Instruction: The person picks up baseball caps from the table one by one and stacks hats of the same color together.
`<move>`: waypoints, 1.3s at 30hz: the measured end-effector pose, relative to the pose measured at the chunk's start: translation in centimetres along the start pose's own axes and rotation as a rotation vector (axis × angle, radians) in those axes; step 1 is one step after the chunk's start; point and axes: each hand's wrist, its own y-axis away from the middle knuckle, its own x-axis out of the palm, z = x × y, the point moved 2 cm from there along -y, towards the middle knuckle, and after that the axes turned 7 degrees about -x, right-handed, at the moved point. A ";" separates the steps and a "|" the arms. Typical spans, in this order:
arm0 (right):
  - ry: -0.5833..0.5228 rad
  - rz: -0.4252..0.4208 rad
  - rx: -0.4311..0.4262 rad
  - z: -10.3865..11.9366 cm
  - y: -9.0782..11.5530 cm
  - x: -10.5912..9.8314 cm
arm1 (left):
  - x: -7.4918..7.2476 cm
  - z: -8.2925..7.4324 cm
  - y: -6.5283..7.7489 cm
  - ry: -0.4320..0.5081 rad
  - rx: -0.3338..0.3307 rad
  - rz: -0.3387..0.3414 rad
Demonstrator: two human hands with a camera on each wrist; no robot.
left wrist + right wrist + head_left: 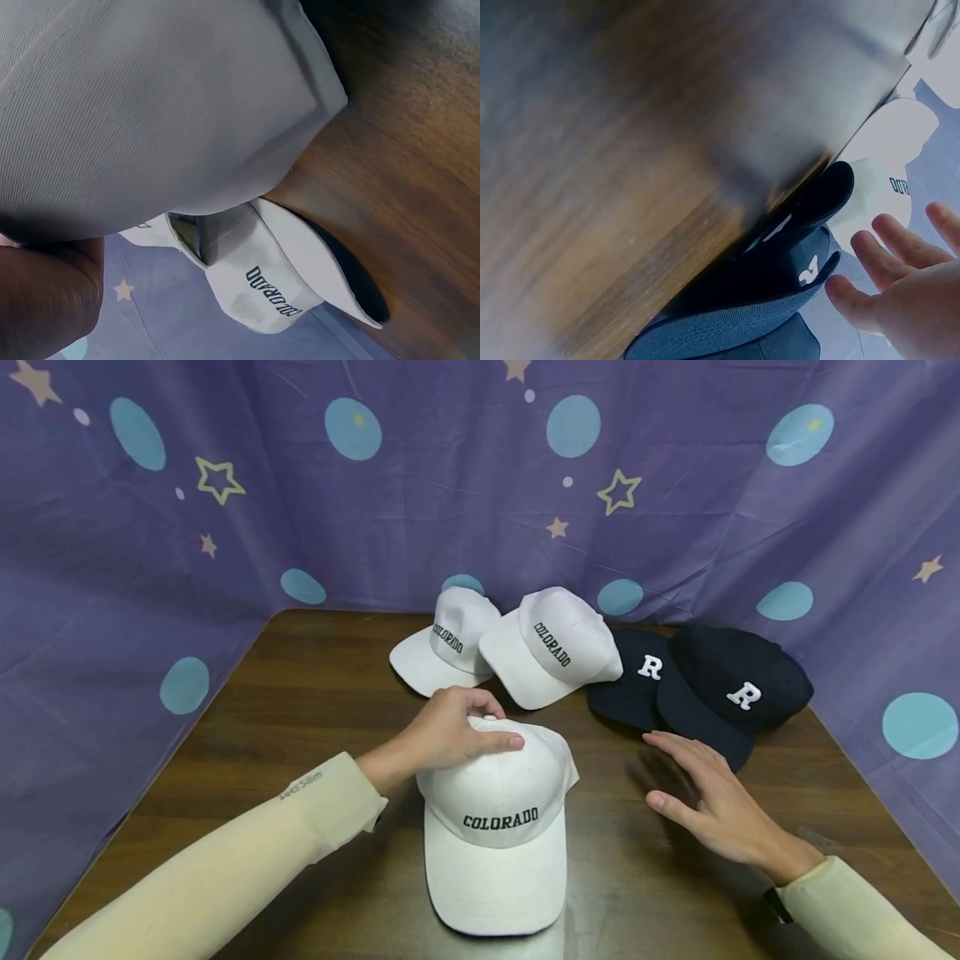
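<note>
At the front middle of the table is a white baseball cap [495, 885] with COLORADO across its front, its brim toward me. My left hand [450, 731] pinches the top of its crown, thumb in front and fingers behind, by the button. In the left wrist view the cap's pale side [165, 112] fills the upper left, with part of the hand [49, 296] below it. My right hand [712, 802] is apart from any cap, fingers loosely spread, just in front of the dark caps. The right wrist view shows its fingers [900, 251] holding nothing.
Two more white COLORADO caps, one left [457, 635] and one overlapping it [555, 647], lie at the back of the wooden table [315, 693]. Right of them, two dark caps with a white R, one behind [630, 681] and one in front [735, 677], overlap. A purple curtain [465, 518] hangs behind.
</note>
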 end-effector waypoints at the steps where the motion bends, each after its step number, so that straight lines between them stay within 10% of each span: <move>1: 0.000 0.000 0.000 0.0 0.0 0.0 | 0.0 0.0 0.0 -0.006 0.000 -0.004; 39: 0.043 -0.054 0.063 -1.1 -0.4 -3.2 | -2.5 2.2 1.3 0.023 0.081 -0.223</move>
